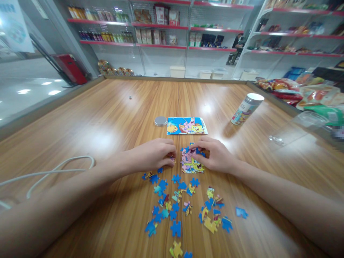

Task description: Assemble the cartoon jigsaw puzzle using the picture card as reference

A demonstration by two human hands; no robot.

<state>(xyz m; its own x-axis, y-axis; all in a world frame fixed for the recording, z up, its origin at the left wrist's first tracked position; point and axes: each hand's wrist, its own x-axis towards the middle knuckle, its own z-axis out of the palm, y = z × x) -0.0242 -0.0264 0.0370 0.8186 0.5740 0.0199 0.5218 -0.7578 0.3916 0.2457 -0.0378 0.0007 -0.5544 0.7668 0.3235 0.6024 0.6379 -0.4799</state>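
A partly assembled jigsaw puzzle with pink and yellow cartoon figures lies flat on the wooden table. My right hand rests on its upper right, thumb and forefinger apart, fingertips touching it. To the left, my left hand is closed in a pinch on a small puzzle piece, mostly hidden by the fingers. Loose puzzle pieces, mostly blue and yellow, are scattered nearer to me. Beyond both hands lies a picture card with the same cartoon figures.
A round metal lid is left of the card. At the right stand a printed cylindrical can and a clear plastic container lying on its side. A white cable loops at left. Stocked shelves stand behind the table.
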